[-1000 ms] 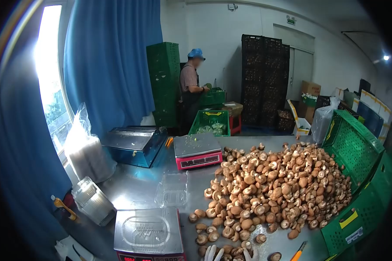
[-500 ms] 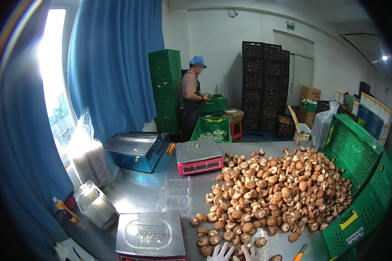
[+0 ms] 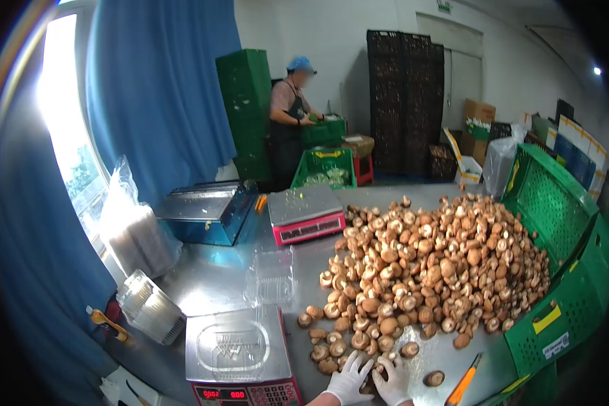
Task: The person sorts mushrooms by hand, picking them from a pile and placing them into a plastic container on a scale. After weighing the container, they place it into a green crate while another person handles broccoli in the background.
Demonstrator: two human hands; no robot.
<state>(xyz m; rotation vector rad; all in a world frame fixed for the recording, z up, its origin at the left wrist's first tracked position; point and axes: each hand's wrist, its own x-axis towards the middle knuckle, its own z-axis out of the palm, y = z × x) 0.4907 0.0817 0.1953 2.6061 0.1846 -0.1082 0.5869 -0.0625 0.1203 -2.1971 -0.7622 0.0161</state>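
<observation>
My left hand (image 3: pixel 350 380), in a white glove, rests at the near edge of the mushroom pile (image 3: pixel 446 271) with its fingers stretched out over the table. Close beside it, my right hand (image 3: pixel 392 381), also gloved, has its fingers spread and pointing forward. Brown mushrooms lie at the fingertips and in the gap between both hands, partly covered by them. A single mushroom (image 3: pixel 434 378) sits to the right of my right hand. To the left stands a red digital scale (image 3: pixel 274 394) with lit digits, bearing a clear plastic container (image 3: pixel 234 350).
An orange knife (image 3: pixel 463 384) lies at the right, near tipped green crates (image 3: pixel 555 331). Farther back are a second scale (image 3: pixel 304 206), a blue wrapping machine (image 3: pixel 203 215) and a clear tray (image 3: pixel 271 277). Stacked clear containers (image 3: pixel 149 308) stand left. A person (image 3: pixel 291 118) works beyond the table.
The view has tilted down, so the scene sits higher and more of my hands and the near scale's display shows. My hands remain side by side at the pile's near edge.
</observation>
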